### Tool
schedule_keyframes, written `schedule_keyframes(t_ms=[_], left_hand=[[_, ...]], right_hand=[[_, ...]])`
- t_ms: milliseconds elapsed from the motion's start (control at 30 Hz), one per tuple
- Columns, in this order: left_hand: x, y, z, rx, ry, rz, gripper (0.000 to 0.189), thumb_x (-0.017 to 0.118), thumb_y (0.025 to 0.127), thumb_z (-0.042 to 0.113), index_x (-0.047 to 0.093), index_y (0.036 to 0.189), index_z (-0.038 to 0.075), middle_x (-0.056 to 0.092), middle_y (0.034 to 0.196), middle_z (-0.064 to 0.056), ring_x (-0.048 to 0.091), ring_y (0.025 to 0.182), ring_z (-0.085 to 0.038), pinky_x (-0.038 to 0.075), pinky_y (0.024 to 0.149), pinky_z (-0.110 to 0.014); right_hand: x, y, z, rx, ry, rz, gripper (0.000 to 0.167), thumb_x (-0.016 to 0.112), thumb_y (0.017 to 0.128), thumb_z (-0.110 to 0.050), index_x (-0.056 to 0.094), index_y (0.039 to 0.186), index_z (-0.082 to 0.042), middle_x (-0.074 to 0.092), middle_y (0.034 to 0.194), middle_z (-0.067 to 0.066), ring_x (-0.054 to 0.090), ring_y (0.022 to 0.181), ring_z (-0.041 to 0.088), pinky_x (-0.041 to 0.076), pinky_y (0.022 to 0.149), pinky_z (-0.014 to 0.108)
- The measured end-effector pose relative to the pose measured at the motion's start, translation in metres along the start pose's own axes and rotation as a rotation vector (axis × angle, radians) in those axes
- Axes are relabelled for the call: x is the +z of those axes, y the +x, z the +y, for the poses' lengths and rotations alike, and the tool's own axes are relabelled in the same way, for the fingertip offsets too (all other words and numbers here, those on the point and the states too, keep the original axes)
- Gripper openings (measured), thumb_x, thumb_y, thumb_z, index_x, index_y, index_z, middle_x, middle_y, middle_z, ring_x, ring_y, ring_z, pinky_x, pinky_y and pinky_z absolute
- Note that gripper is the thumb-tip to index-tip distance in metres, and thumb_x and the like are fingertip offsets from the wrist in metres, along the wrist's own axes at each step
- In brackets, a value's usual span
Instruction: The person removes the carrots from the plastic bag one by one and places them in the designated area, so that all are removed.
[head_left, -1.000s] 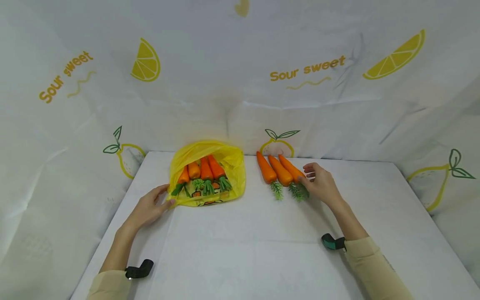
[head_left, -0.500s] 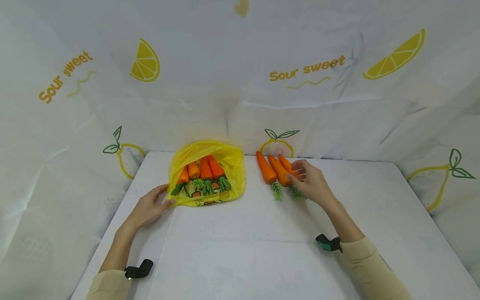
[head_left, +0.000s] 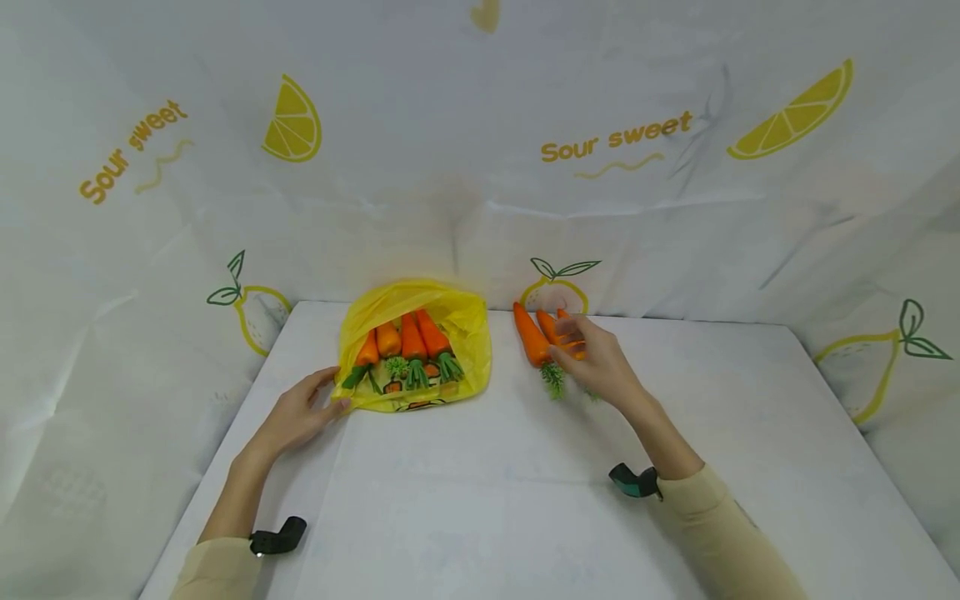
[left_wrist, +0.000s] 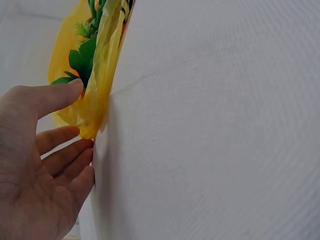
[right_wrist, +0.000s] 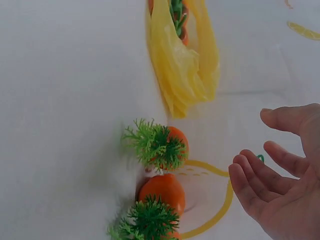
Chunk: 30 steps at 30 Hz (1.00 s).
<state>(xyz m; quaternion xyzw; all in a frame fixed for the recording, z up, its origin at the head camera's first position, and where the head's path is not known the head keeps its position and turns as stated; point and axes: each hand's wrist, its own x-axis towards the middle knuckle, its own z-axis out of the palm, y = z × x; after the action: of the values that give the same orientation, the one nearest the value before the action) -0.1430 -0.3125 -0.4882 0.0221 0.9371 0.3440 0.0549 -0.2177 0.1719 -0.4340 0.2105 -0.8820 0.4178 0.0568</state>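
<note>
A yellow plastic bag (head_left: pixel 480 350) lies on the table with its mouth toward me, holding several carrots (head_left: pixel 411 337) with green tops. At the bag's left edge is my left hand (head_left: pixel 300 410); its fingertips touch the plastic, thumb and fingers apart. Right of the bag, three more carrots lie side by side, the leftmost carrot (head_left: pixel 531 335) in plain sight. My right hand (head_left: pixel 600 362) is over the other two and partly hides them. In the right wrist view its fingers are relaxed and spread above the carrot (right_wrist: pixel 165 192), holding nothing.
A white cloth covers the table (head_left: pixel 480 508). Behind it rises a white sheet (head_left: pixel 450 167) printed with lemons and lettering. The bag and the loose carrots lie near the table's back edge.
My right hand has moved left across the loose carrots, from the rightmost one toward the leftmost. The left hand, the bag and the carrots have stayed in place.
</note>
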Motion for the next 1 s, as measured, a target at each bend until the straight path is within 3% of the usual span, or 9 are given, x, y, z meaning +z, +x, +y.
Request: schedule_keyframes(t_ms=[267, 700, 1000], left_hand=[[0.001, 0.001, 0.0, -0.014, 0.012, 0.006, 0.074, 0.069, 0.105, 0.038, 0.043, 0.163, -0.001, 0.044, 0.167, -0.032, 0.042, 0.156, -0.054, 0.04, 0.128, -0.065], [0.003, 0.001, -0.002, -0.004, 0.005, 0.011, 0.074, 0.07, 0.105, 0.037, 0.043, 0.162, -0.002, 0.045, 0.167, -0.032, 0.041, 0.156, -0.054, 0.04, 0.128, -0.065], [0.004, 0.0, -0.001, 0.001, 0.008, 0.016, 0.074, 0.07, 0.105, 0.037, 0.044, 0.162, -0.002, 0.045, 0.166, -0.033, 0.043, 0.155, -0.054, 0.041, 0.127, -0.065]], right_hand=[[0.014, 0.011, -0.011, -0.03, 0.03, 0.013, 0.038, 0.078, 0.098, -0.003, 0.061, 0.13, 0.008, 0.072, 0.127, 0.028, 0.074, 0.108, 0.042, 0.065, 0.098, 0.058], [0.044, 0.027, -0.039, -0.064, 0.064, -0.036, 0.038, 0.08, 0.099, -0.015, 0.064, 0.128, 0.004, 0.073, 0.125, 0.021, 0.075, 0.109, 0.036, 0.066, 0.101, 0.053], [0.066, 0.038, -0.05, -0.074, 0.121, -0.07, 0.04, 0.078, 0.101, -0.014, 0.062, 0.131, 0.006, 0.071, 0.126, 0.026, 0.075, 0.111, 0.039, 0.066, 0.101, 0.055]])
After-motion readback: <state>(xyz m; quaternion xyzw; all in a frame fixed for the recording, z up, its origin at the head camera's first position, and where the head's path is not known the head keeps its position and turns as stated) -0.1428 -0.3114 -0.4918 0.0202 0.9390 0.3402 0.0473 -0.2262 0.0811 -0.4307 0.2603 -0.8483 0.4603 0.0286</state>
